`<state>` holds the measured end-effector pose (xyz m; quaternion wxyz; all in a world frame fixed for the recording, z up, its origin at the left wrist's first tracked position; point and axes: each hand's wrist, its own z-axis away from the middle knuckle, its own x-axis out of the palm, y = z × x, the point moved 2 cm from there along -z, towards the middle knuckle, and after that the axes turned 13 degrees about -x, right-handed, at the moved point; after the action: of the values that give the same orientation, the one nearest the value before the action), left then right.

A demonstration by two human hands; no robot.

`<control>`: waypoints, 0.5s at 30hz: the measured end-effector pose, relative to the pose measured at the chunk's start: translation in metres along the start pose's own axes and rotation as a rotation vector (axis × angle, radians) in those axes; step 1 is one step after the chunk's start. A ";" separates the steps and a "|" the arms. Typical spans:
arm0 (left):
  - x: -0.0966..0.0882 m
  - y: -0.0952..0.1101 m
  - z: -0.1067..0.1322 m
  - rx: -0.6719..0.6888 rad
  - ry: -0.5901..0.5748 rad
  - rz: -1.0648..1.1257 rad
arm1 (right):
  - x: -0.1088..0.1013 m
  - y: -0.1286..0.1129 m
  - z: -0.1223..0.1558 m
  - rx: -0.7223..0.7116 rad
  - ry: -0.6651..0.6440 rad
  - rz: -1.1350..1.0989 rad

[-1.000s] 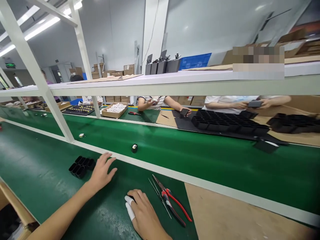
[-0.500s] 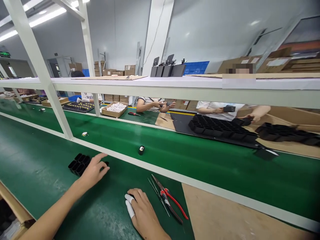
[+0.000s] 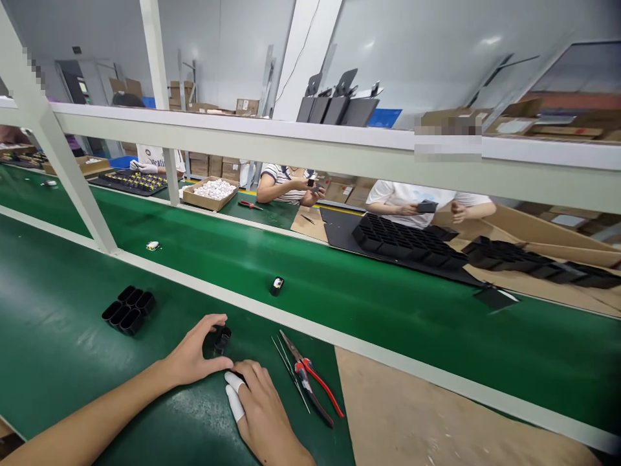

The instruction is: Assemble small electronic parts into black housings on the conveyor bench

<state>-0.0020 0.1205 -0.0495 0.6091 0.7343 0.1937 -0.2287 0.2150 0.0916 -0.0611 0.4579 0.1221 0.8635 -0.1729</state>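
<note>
The black shell [image 3: 223, 339], lower centre of the frame, looks light, stiff and smooth, probably best pinched by its side walls. The left hand [image 3: 195, 353] curves open around it; whether the right hand [image 3: 264, 406] grips anything, I cannot tell. Since the earlier frame, the left has moved off the shell cluster [image 3: 129, 313], nearing the right.

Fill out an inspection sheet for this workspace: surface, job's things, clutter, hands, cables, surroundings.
Surface: green bench, scuffed; brown sheet at right.
Job's things: single black cup by the left hand; cluster of black cups farther left.
Clutter: tweezers and red-handled pliers beside the right hand.
Hands: left curved around the cup, contact unclear; right low over the bench, two fingers white-covered, grip hidden.
Cables: thin wire along the white column.
Surroundings: people working beyond the green strip.
</note>
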 end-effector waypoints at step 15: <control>-0.002 -0.008 -0.007 -0.181 -0.024 0.122 | 0.003 0.018 0.006 -0.046 -0.005 -0.022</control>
<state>-0.0072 0.1287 -0.0542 0.6882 0.6838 0.1611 -0.1813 0.2244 0.1052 -0.0706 0.4607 0.1014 0.8674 -0.1583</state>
